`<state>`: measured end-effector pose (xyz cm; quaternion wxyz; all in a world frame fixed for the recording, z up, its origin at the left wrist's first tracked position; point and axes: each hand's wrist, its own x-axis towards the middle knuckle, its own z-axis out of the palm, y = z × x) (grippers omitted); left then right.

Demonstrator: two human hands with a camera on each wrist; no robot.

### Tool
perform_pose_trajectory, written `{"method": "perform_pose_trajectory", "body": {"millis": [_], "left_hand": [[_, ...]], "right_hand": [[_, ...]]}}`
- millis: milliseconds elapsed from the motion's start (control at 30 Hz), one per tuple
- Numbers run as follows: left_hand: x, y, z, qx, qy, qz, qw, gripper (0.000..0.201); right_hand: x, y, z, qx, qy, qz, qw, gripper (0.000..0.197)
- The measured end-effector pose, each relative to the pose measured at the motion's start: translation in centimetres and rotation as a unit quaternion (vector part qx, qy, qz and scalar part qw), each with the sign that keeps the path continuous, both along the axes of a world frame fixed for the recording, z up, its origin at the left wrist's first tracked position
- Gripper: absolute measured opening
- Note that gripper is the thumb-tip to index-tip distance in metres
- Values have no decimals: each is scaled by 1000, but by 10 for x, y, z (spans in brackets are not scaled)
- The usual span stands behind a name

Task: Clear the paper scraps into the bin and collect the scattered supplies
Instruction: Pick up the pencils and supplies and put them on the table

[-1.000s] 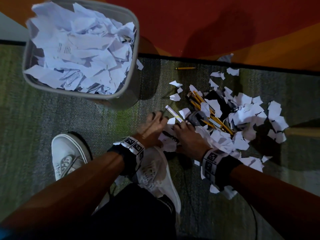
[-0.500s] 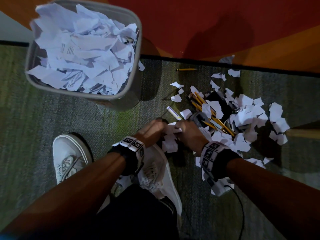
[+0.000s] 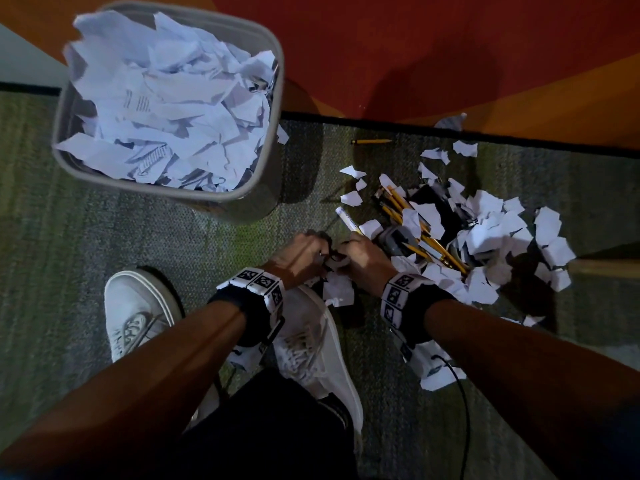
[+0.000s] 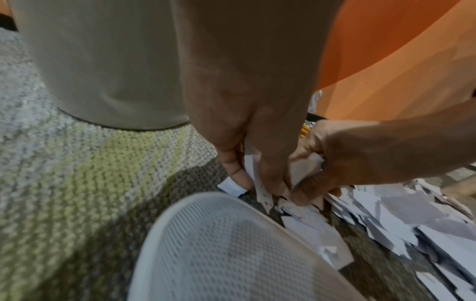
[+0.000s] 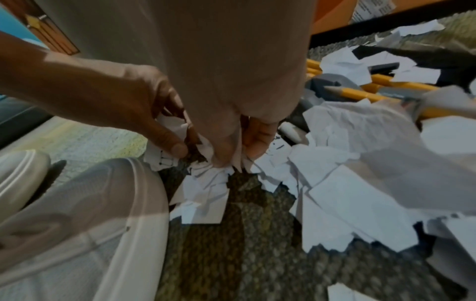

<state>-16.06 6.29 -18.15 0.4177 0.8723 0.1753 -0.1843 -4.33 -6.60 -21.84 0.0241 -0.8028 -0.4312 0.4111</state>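
Both hands meet on the carpet just beyond my right shoe. My left hand (image 3: 317, 252) (image 4: 260, 179) and right hand (image 3: 353, 252) (image 5: 229, 150) curl their fingers round one bunch of white paper scraps (image 3: 337, 289) (image 5: 206, 183), pressing it between them. More scraps (image 3: 491, 233) lie heaped to the right over yellow pencils (image 3: 398, 202) and a grey desk tool (image 3: 398, 240). A white pen (image 3: 348, 220) lies just past my right hand. One pencil (image 3: 370, 141) lies alone near the wall. The grey bin (image 3: 273, 109) at the upper left is heaped with paper.
My white shoes (image 3: 135, 306) (image 3: 311, 341) stand just behind the hands. A red and orange wall (image 3: 450, 46) borders the carpet behind the mess. A black cable (image 3: 464, 410) trails from my right wrist. A wooden bar (image 3: 609, 268) shows at the right edge.
The hands have drawn together and back toward the shoe, bunching the loose scraps between them. The pile, pen and pencils have not moved.
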Motion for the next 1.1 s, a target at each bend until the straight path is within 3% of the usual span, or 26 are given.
{"method": "perform_pose_trajectory", "body": {"millis": [67, 133, 267, 367, 433, 567, 700, 800, 867, 1000, 1100], "left_hand": [[0, 4, -2, -6, 10, -4, 1000, 32], [0, 10, -6, -5, 20, 2, 1000, 17], [-6, 13, -14, -5, 32, 21, 999, 19], [-9, 10, -21, 1, 44, 21, 999, 21], [-9, 7, -24, 17, 58, 18, 998, 20], [-10, 4, -26, 24, 58, 9, 998, 26], [-13, 9, -22, -2, 52, 24, 998, 19], [-14, 10, -18, -15, 23, 48, 998, 18], [-15, 11, -13, -5, 5, 52, 999, 18], [-18, 15, 10, 16, -37, 62, 997, 18], [-21, 21, 34, 25, -93, 48, 994, 16]], "right_hand": [[3, -4, -5, 5, -6, 4, 1000, 13], [3, -10, 0, 41, 1, -34, 999, 14], [-5, -30, 3, 87, 26, -108, 990, 14], [-20, -47, -1, 82, 75, -99, 989, 65], [-35, -50, -4, 59, 30, -55, 996, 88], [-52, -45, 0, 78, -51, 0, 996, 63], [-54, -49, 2, 130, -31, 41, 990, 47], [-56, -52, 3, 133, 35, 19, 990, 31], [-53, -49, 4, 126, 55, -13, 990, 27], [-36, -40, 9, 150, 73, -170, 971, 14], [-20, -31, 36, 205, 65, -253, 943, 40]]}}
